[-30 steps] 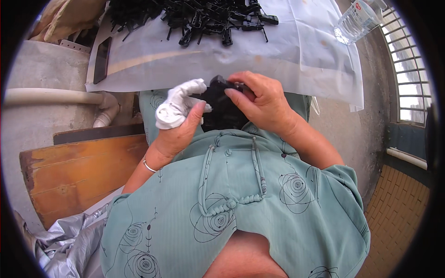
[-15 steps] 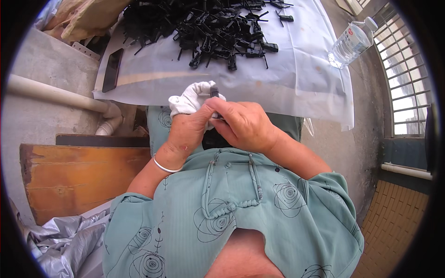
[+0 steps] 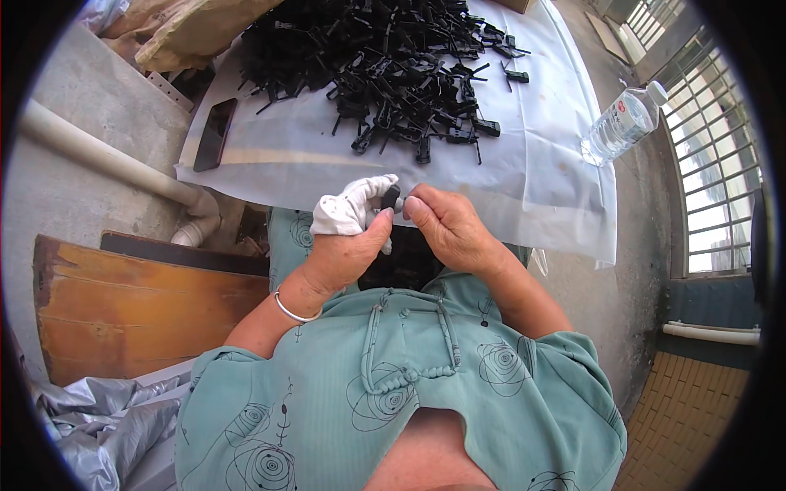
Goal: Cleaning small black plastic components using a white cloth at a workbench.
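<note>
Concrete ground and a grey wall surround the white plastic sheet (image 3: 524,155) that covers the worktop, and every place below is told from this sheet. On its far part lies a big heap of black plastic parts (image 3: 377,57), probably kept there so that each piece is easy to reach. At its right edge a clear water bottle (image 3: 624,123) lies on its side, and on its left corner a dark phone (image 3: 214,133) lies flat. Left of the sheet a white pipe (image 3: 106,159) runs along the wall, and nearer to the person a worn wooden board (image 3: 139,311) lies flat beside crumpled grey foil (image 3: 98,417).

Just at the near edge of the sheet, above the lap, both hands meet. The left hand (image 3: 344,250), some fingers wrapped in white cloth (image 3: 348,209), has its grip clamped on a small black part (image 3: 391,196), and the cloth seems to protect the skin. The right hand (image 3: 450,233) pinches the same part from the other side; its fingers hide most of it.
</note>
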Demonstrator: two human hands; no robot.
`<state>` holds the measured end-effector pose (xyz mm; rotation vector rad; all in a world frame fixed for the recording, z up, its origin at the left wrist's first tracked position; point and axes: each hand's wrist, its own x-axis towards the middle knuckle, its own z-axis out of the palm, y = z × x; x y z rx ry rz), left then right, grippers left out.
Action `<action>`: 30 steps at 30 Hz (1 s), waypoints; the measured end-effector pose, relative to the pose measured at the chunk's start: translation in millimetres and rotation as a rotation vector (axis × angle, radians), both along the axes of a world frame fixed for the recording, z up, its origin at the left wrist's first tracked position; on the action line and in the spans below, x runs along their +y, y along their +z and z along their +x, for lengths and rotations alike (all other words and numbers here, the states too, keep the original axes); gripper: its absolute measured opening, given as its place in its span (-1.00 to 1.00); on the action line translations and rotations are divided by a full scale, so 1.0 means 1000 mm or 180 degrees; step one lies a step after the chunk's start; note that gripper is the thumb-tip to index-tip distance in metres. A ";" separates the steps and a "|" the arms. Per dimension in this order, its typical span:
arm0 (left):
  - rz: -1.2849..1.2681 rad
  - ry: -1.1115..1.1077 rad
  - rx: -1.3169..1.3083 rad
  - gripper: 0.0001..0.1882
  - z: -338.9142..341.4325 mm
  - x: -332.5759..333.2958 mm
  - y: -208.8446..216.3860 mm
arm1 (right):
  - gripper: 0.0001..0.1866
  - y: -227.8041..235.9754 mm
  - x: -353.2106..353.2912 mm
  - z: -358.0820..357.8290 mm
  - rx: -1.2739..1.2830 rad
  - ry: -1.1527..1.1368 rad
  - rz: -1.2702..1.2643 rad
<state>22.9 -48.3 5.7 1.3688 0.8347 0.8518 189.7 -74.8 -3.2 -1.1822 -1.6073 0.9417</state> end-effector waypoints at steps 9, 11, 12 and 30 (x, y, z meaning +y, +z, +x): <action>0.2418 0.0412 0.1305 -0.67 0.006 0.002 -0.020 | -0.73 -0.016 0.002 -0.015 -0.0242 -0.0304 -0.0253; 0.2555 0.0356 0.1268 -0.69 0.003 0.002 -0.027 | -0.74 -0.019 0.003 -0.014 -0.0240 -0.0320 -0.0355; 0.2547 0.0349 0.1267 -0.69 0.005 0.003 -0.027 | -0.76 -0.020 0.004 -0.011 0.0031 -0.0228 -0.0230; -0.0410 -0.0920 -0.0186 -0.64 -0.003 0.017 0.003 | -0.86 -0.007 0.010 0.000 0.0179 -0.0095 -0.0221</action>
